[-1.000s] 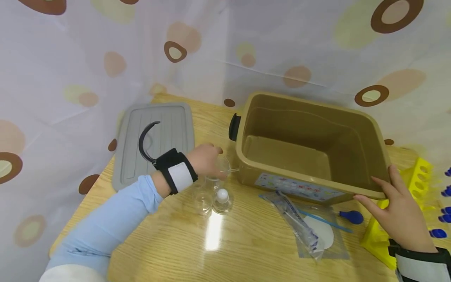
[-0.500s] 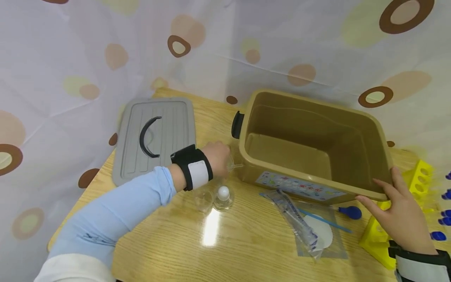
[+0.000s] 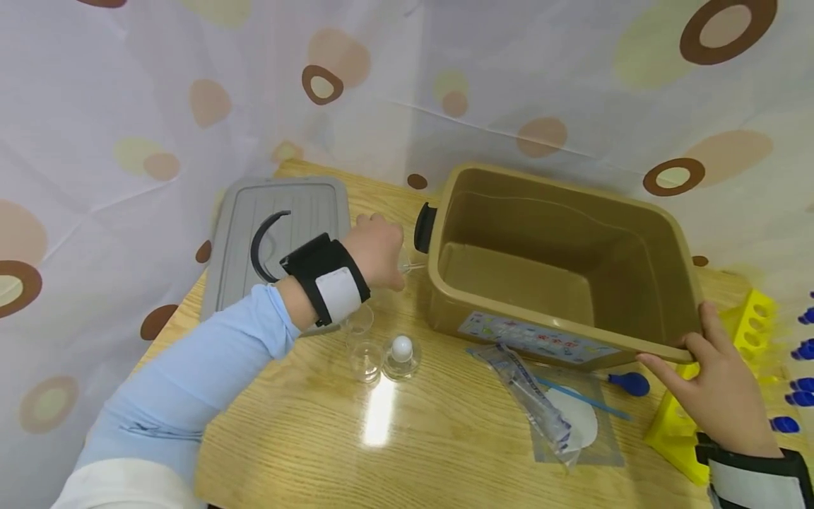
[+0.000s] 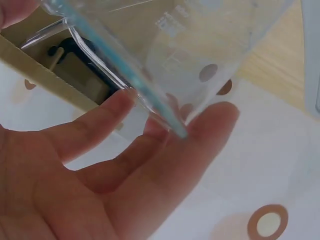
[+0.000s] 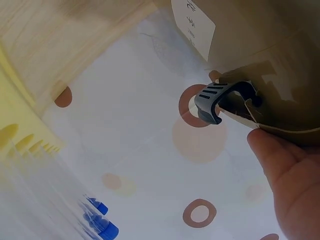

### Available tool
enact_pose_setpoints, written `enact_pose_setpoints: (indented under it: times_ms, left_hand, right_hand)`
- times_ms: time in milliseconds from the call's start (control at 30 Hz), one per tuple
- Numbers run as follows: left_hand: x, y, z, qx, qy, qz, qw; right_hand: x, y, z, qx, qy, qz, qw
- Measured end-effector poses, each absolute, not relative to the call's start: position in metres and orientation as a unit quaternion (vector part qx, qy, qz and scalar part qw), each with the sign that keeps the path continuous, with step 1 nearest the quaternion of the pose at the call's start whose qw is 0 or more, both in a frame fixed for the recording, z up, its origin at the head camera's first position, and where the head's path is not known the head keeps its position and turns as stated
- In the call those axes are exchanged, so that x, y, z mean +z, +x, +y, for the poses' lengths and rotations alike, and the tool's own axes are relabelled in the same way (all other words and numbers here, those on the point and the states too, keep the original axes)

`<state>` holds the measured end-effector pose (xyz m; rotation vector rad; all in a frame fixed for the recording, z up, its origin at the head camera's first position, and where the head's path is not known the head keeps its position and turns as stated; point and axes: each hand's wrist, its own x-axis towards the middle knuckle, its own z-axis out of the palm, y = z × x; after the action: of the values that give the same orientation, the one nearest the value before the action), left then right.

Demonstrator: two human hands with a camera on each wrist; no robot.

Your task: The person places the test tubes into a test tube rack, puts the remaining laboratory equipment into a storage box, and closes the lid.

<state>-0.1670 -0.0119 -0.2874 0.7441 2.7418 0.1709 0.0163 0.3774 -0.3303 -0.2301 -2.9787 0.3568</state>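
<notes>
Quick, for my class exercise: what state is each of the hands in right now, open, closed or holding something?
Left hand: holding a clear vessel.
Right hand: holding the tan bin at its corner.

Pale wood surface (image 3: 286, 431), glossy, grain showing. Spotted white cloth (image 3: 254, 106) hung behind, creased. Grey lid (image 3: 305, 212) lying flat, black handle (image 3: 258, 244) arched on top. Two clear cups (image 3: 367, 363) close to a white-capped jar (image 3: 401, 351). Further right, plastic sleeve (image 3: 528, 399) laid over a clear bag (image 3: 604, 452); white disc (image 3: 580, 418) there too, in or on it, I can't tell from here. Blue stick (image 3: 591, 401) across the bag, blue bulb (image 3: 631, 384) just beside. Far right: yellow rack (image 3: 754, 325), blue-capped tubes (image 3: 800, 398).
</notes>
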Motion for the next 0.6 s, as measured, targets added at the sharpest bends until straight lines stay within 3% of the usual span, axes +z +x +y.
enact_pose_setpoints:
  times_ms: [233, 367, 600]
  left_hand:
    - [-0.294, -0.175, -0.009, 0.057, 0.248, 0.954, 0.155]
    - [-0.294, -0.184, -0.017, 0.075, 0.244, 0.954, 0.159]
    - [-0.256, -0.197, -0.045, 0.163, 0.222, 0.952, 0.135]
  right_hand:
    - [-0.328, 0.025, 0.386, 0.119, -0.100, -0.987, 0.047]
    - [-0.328, 0.031, 0.389, 0.114, -0.109, -0.986, 0.062]
    - [-0.328, 0.030, 0.381, 0.120, -0.103, -0.985, 0.069]
